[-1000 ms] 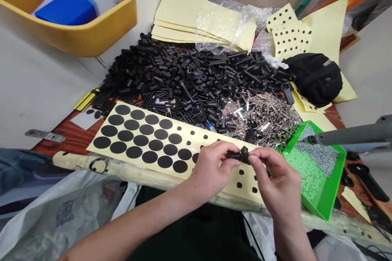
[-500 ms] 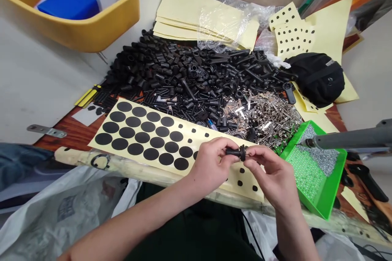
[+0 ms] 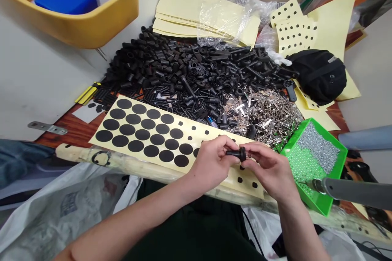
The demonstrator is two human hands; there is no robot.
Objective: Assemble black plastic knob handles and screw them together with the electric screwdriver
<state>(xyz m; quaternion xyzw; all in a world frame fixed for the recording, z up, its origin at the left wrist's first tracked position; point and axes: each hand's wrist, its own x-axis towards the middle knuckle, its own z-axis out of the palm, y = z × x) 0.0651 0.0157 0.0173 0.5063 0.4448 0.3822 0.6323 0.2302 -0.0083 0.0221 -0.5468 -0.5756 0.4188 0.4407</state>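
Left hand [image 3: 211,163]: fingers closed, pinching the stem of a black fitting [image 3: 241,154].
Right hand [image 3: 269,173]: fingertips closed on its head.
Place: between the hands, above a dotted sheet [image 3: 199,124].
Left: black parts [image 3: 190,73] heaped.

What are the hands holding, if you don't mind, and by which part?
A small black fitting: the left hand pinches its stem, the right hand its flanged head.

Right hand [image 3: 269,171]: room above; green tray [image 3: 332,189] beside, metal heap [image 3: 263,116] ahead.
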